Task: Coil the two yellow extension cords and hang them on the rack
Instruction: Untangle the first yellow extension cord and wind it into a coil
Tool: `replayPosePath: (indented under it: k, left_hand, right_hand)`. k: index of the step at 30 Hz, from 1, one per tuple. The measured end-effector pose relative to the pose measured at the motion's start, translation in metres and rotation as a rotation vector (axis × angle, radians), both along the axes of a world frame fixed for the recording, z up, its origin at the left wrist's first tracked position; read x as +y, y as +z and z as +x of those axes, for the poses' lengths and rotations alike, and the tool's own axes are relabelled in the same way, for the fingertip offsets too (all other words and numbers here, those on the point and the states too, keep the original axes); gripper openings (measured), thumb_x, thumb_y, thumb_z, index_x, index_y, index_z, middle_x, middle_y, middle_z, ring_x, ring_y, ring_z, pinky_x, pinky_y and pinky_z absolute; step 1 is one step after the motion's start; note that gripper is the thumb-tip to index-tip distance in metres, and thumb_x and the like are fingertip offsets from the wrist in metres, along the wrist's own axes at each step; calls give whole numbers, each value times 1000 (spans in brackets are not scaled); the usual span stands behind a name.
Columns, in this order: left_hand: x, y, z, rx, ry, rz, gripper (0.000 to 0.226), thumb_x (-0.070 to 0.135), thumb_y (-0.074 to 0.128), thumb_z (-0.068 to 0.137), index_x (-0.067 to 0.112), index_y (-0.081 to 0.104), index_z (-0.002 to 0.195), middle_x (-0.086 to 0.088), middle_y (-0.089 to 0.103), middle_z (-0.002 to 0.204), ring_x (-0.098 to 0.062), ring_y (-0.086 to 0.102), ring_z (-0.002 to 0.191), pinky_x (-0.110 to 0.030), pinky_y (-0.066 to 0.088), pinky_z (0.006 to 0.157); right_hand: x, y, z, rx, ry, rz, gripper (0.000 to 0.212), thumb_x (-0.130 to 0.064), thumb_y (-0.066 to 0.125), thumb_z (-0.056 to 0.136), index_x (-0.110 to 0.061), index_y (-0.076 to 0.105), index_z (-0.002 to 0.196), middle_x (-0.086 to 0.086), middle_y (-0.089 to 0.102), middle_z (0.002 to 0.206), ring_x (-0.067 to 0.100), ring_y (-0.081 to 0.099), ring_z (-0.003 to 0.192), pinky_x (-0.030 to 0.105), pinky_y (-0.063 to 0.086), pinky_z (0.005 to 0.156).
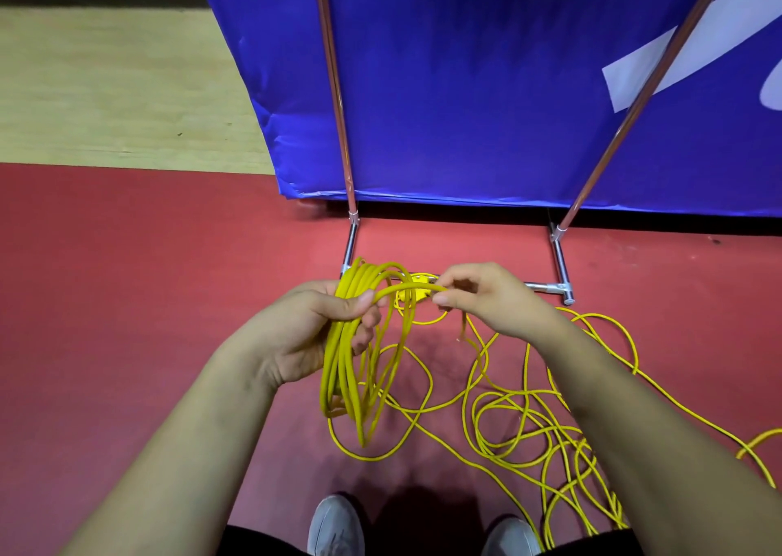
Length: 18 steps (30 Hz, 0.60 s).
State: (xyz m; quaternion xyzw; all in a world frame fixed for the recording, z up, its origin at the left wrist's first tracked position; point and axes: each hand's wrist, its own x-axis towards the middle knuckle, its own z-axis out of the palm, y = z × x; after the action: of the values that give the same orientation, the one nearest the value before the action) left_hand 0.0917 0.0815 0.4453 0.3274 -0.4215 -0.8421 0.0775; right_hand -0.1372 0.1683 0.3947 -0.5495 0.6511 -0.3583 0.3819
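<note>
My left hand grips a bundle of several yellow cord loops that hang down from my fist. A strand arches from that bundle to my right hand, which pinches it between thumb and fingers. A yellow plug or socket block shows between my hands, partly hidden. The rest of the yellow cord lies in loose tangled loops on the red floor to the right. The chrome rack stands just ahead, its base bar behind my right hand.
A blue banner hangs behind the rack's two uprights. The floor is red mat, with pale wood at the far left. My two grey shoes stand at the bottom edge, beside loose cord.
</note>
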Motion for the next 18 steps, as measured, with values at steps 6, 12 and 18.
replayPosePath:
  k: [6, 12, 18]
  left_hand:
    - [4, 6, -3, -47, -143, 55, 20, 14, 57, 81, -2, 64, 91, -23, 71, 89, -21, 65, 51, -26, 52, 49]
    - [0, -4, 0, 83, -155, 29, 37, 30, 88, 59, 9, 69, 83, -4, 54, 60, -14, 47, 42, -23, 41, 46]
    - [5, -2, -4, 99, -67, 27, 35, 36, 81, 69, 9, 64, 82, -1, 49, 58, -9, 41, 40, -19, 37, 45]
  right_hand:
    - [-3, 8, 6, -74, -86, -121, 11, -8, 71, 84, -3, 75, 93, -7, 65, 75, -7, 55, 60, 7, 39, 60]
    - [-11, 9, 8, -31, -88, -200, 8, -7, 70, 84, -11, 73, 91, 10, 69, 82, 9, 57, 67, 20, 45, 66]
    - [-5, -36, -15, 12, -207, -90, 8, -4, 62, 90, -10, 64, 86, -10, 56, 66, -5, 47, 57, 13, 37, 60]
